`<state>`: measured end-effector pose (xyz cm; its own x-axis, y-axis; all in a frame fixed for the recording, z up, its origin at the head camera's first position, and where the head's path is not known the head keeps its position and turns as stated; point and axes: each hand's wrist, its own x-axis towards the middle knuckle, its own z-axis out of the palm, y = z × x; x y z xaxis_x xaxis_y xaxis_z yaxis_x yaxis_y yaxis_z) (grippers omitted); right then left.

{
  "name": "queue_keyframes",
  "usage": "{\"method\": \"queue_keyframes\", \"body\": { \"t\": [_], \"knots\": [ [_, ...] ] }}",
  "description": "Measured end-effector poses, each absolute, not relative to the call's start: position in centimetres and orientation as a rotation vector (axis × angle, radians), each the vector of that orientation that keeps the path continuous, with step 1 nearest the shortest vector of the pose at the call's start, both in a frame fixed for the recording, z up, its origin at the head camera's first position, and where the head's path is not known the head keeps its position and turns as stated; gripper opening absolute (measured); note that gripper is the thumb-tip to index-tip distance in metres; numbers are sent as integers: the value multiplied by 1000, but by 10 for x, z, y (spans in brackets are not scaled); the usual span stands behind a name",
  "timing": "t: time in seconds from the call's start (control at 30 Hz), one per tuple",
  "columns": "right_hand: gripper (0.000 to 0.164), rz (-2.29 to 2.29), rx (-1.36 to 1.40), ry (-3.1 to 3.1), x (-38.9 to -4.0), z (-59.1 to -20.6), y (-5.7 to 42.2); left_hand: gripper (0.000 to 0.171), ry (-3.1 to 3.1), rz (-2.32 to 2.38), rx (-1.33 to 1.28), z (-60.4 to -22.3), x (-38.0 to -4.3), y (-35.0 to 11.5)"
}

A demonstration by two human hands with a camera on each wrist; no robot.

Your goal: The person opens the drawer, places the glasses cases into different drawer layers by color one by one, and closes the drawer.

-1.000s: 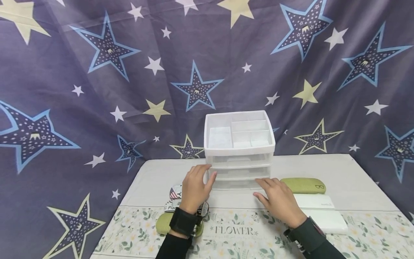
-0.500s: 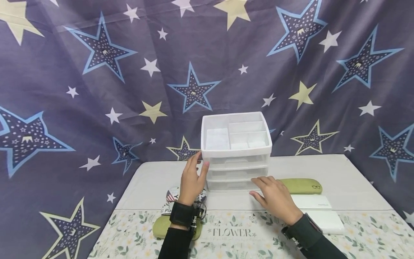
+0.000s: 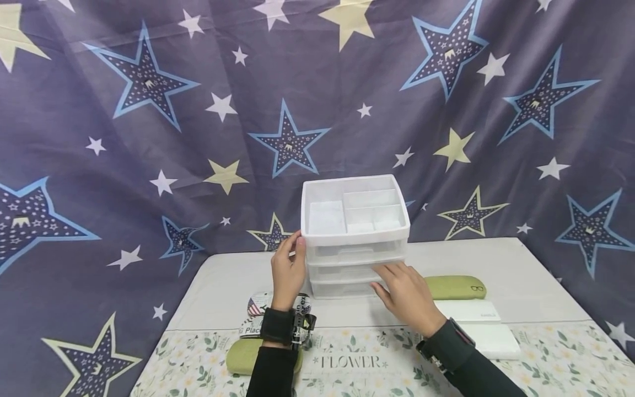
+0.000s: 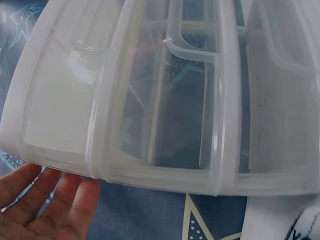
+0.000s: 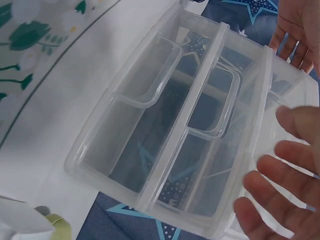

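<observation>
A white plastic drawer unit point(image 3: 355, 239) with three clear drawers and a divided top tray stands at the back of the table. My left hand point(image 3: 289, 271) is at its upper left side. In the left wrist view the fairly straight fingertips point(image 4: 87, 192) of that hand meet the unit's side edge. My right hand point(image 3: 409, 295) hovers before the lower drawers, its fingers loosely bent with nothing between them. From the right wrist, those spread fingers point(image 5: 270, 192) overlap the unit's top end, and the handle recesses of two drawers show.
Right of the unit lie a green glasses case point(image 3: 455, 287) and a white case point(image 3: 491, 339). On the left, printed items with black lettering point(image 3: 252, 326) sit behind another green case point(image 3: 240, 357), partly hidden by the left forearm. A star-patterned curtain point(image 3: 223, 138) hangs behind.
My left hand has gone from the drawer fronts up to the unit's upper left side. My right hand has risen slightly along the drawer fronts. The head view has shifted a little.
</observation>
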<state>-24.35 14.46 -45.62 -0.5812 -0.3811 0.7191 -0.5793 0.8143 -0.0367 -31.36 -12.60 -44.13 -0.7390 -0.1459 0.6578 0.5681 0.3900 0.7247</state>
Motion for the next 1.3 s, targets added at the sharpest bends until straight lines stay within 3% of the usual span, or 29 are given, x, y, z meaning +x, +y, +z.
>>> {"method": "queue_keyframes", "body": {
  "t": [0.27,0.6,0.9,1.0,1.2,1.3],
  "knots": [
    [28,339,693,-2078,-256,-445,122,37,-1994,-1426,-290,-438,-316,-127],
    [42,256,732,-2006,-275,-435,107,39,-1993,-1448,-283,-438,-317,-128],
    [35,181,748,-1989,-291,-442,105,41,-1996,-1440,-291,-439,-317,-127],
    [30,138,744,-1974,-295,-444,105,40,-1993,-1446,-290,-440,-317,-127],
    [4,68,762,-1935,-299,-439,102,39,-1983,-1442,-315,-441,-316,-123],
    [21,1,798,-1901,-301,-438,101,39,-1978,-1440,-324,-441,-315,-122]
  ]
}}
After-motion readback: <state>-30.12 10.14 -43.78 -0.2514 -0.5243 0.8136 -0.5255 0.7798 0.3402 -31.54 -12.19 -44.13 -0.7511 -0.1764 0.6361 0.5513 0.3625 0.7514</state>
